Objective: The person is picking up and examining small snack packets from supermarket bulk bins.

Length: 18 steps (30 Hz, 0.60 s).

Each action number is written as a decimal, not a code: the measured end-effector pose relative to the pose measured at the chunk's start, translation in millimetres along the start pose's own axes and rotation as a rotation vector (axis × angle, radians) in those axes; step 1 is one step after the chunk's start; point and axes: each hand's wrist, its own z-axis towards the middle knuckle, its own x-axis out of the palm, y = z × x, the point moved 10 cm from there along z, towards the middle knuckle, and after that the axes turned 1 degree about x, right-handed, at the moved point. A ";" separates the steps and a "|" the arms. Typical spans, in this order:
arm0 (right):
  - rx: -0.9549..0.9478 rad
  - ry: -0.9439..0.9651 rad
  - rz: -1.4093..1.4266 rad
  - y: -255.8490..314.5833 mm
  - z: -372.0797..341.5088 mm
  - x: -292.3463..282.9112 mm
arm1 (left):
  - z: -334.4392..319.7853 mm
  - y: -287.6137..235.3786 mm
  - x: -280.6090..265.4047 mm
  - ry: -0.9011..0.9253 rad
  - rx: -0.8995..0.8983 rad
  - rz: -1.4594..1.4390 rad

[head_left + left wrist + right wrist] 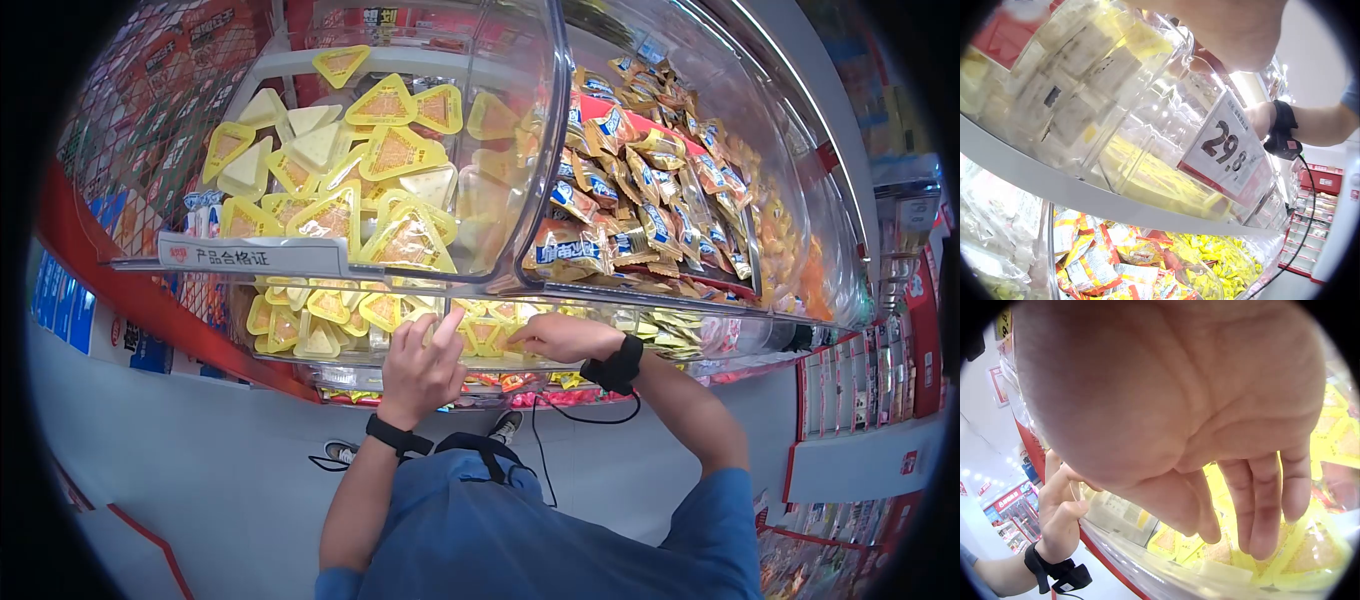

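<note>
Overhanging both hands, the clear upper bin [562, 120] is probably stacked so that two layers stay on show, and its walls keep its own stock apart from a heap of wrapped sweets [660, 190]. Just beneath, the lower bin [1141, 565] has a see-through front, seemingly so its contents can be viewed and reached from this side. Over that front, the right hand [568, 338] has its fingers slightly parted and nearly straight, pointing down at the triangular packs [1313, 550] with nothing seen in their grasp; such a reach likely suits the narrow gap. Near it, the left hand [425, 372] is at the bin's front edge with bent fingers; whether they hold anything, I cannot tell. The packs lie overlapping inside the lower bin, apparently piled loosely. A price card [1230, 150] hangs beneath the left hand and could get brushed, a dark cord [605, 421] loops near the right wrist, and a paper label [255, 258] sits on the upper bin's jutting edge, which limits headroom.
</note>
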 end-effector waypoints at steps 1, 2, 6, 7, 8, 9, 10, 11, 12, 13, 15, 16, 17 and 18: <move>-0.050 -0.006 0.035 5.2 1.4 1.9 | 0.3 -0.4 0.0 0.002 0.000 0.004; -0.100 -0.012 0.068 12.0 3.5 2.0 | 0.5 -0.1 -0.1 0.002 0.000 0.009; -0.086 0.144 0.088 11.9 10.6 21.1 | 0.3 -1.4 0.4 -0.006 0.016 -0.006; -0.106 0.126 0.156 12.4 9.9 21.3 | 0.6 -1.7 -0.2 -0.010 0.016 -0.003; -0.117 0.085 0.186 11.5 8.4 21.6 | 0.3 -1.8 -0.8 -0.013 0.018 -0.001; -0.129 0.042 0.217 10.1 6.7 22.4 | -1.3 -1.1 0.3 -0.014 0.016 0.020; -0.139 -0.002 0.247 11.0 6.5 18.4 | -3.4 -0.4 2.4 -0.016 0.014 0.041; -0.140 -0.004 0.183 15.5 4.2 14.2 | -4.9 -0.3 3.8 -0.019 0.013 0.060; -0.177 -0.066 0.153 16.5 3.8 9.2 | -6.2 -0.4 5.2 -0.003 0.008 0.070; -0.214 -0.129 0.123 16.1 3.1 6.4 | -7.4 -0.3 6.5 0.012 0.003 0.080; -0.254 -0.221 0.080 12.9 -0.1 5.8 | -7.5 1.4 8.8 0.020 0.008 0.102; -0.263 -0.239 0.079 13.8 -2.3 4.7 | -8.2 2.2 10.2 0.024 0.002 0.099; -0.266 -0.252 0.074 14.9 -3.2 4.5 | -10.0 2.2 11.0 0.027 -0.005 0.096; -0.266 -0.257 0.075 16.2 -4.5 4.0 | -12.3 2.6 12.0 0.031 -0.014 0.095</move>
